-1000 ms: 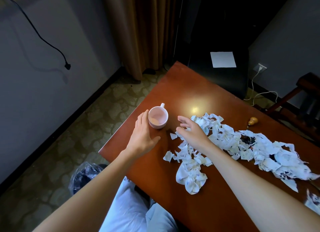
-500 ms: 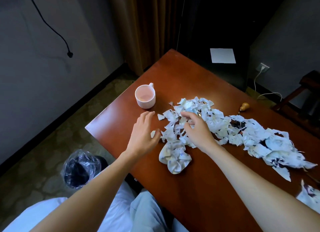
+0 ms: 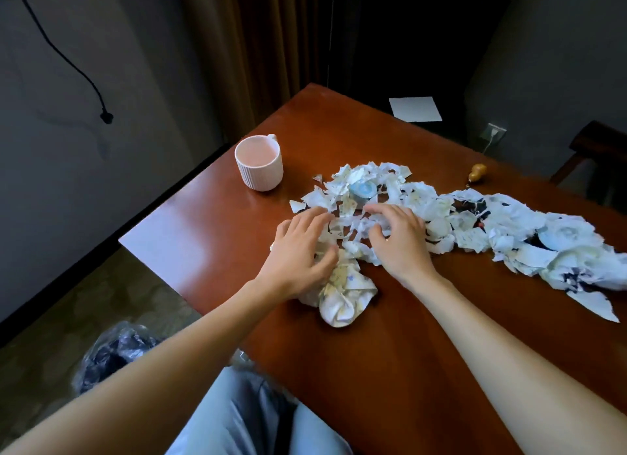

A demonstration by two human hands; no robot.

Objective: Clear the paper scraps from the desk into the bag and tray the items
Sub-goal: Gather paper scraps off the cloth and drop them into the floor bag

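A long heap of torn white paper scraps (image 3: 475, 230) runs across the brown desk (image 3: 390, 353). My left hand (image 3: 300, 251) and my right hand (image 3: 397, 237) both rest on the heap's left end, fingers spread and curled over the scraps. A crumpled wad (image 3: 342, 297) lies just below my left hand. A small round blue item (image 3: 362, 189) pokes out of the scraps beyond my fingers. A pink ribbed mug (image 3: 259, 161) stands to the upper left. A clear bag over a dark bin (image 3: 112, 353) sits on the floor at lower left.
A small wooden gourd (image 3: 476, 173) lies at the desk's far right. A white sheet (image 3: 415, 108) rests on a dark surface beyond the desk. A chair (image 3: 597, 156) stands at right, a cord (image 3: 68, 57) hangs on the left wall. My knees are under the near edge.
My left hand has moved right from beside the mug onto the scraps. Both hands now press on the heap's left end. The view has drawn closer to the desk.
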